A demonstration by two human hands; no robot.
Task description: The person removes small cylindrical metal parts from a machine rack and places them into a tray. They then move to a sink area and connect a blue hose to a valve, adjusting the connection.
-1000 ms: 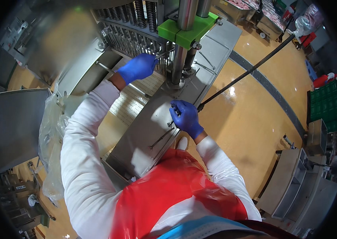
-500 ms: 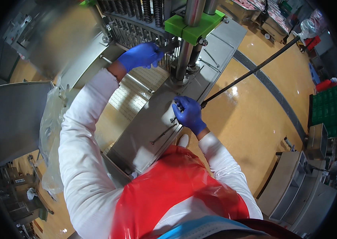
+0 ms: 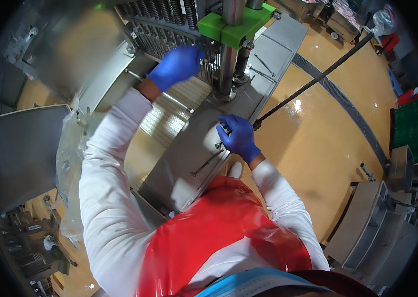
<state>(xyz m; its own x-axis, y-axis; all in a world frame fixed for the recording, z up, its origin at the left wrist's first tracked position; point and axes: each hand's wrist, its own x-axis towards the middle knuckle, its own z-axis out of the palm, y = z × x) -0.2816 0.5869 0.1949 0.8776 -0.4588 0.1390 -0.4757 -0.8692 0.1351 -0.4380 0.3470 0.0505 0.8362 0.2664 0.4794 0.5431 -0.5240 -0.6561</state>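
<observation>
My left hand (image 3: 175, 67), in a blue glove and blurred by motion, reaches to the row of upright metal needles (image 3: 162, 40) under the coil springs of a machine. Its fingers look curled in at the rack's right end; what they hold is hidden. My right hand (image 3: 238, 134), also gloved in blue, is closed above the near edge of the steel ledge (image 3: 182, 161). Dark metal shows at its fingertips, but I cannot make out its kind. Just below it lies a thin metal rod with a wider end (image 3: 206, 163).
A green clamp block (image 3: 236, 25) grips a thick steel column (image 3: 228, 74). More thin rods (image 3: 262, 69) lie on the ledge's far part. A long dark bar (image 3: 313, 88) slants out right over the floor. A perforated plate (image 3: 167, 116) lies below the needles. Clear plastic sheeting (image 3: 69, 168) hangs left.
My left hand has shifted slightly at the needle rack, blurring as it moves. The right hand stays closed over the ledge. The whole view has shifted a little.
</observation>
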